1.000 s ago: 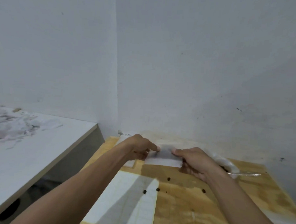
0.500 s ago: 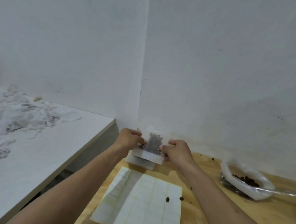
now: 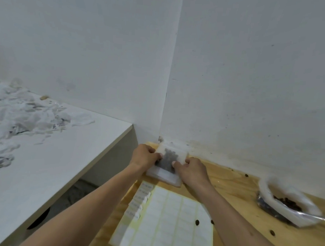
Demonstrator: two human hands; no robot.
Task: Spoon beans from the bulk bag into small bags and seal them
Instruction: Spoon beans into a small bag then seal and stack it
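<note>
Beans fill the small bag (image 3: 169, 160) pinched between my left hand (image 3: 145, 156) and right hand (image 3: 192, 170), while the bulk bag (image 3: 287, 206) at three o'clock holds more.

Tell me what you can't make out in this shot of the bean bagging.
Head view only:
- Small bag: seal state hidden by left hand and right hand.
- Label sheet: print too small, bottom edge cut off.
- Bulk bag: spoon handle blurred, runs off right edge.
</note>
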